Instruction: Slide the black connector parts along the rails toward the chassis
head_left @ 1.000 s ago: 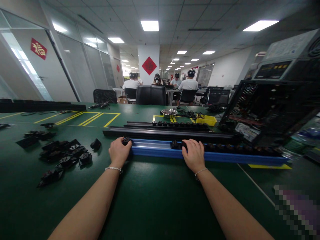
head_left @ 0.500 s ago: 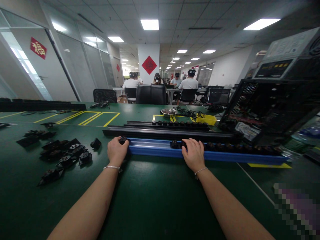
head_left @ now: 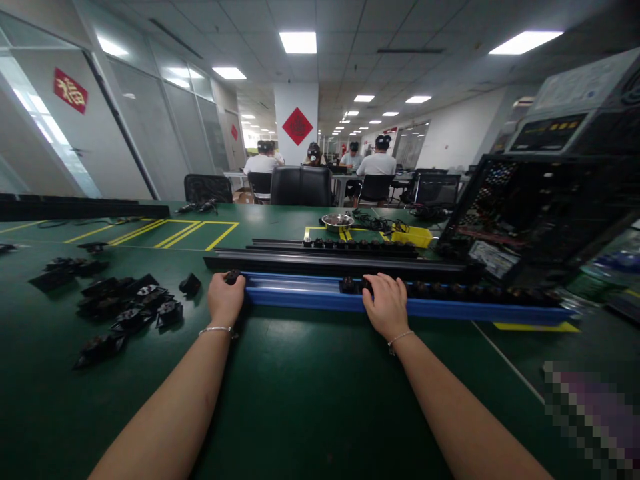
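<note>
On the table point(head_left: 300, 400), the long rail point(head_left: 310, 292) lies crosswise in front of the person, with the left hand point(head_left: 225, 300) at its left end and the right hand point(head_left: 386, 305) on it near the middle. A row of small parts point(head_left: 480, 292) sits in the rail to the right of the right hand, and a loose heap of parts point(head_left: 127, 307) lies on the table well to the left. Behind the rail lie two more rails point(head_left: 340, 257), and the open computer case point(head_left: 540, 220) stands at the right.

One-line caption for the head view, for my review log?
Left hand holds a small black plastic part at the end of a long blue rail; right hand rests on its row of parts.
</note>
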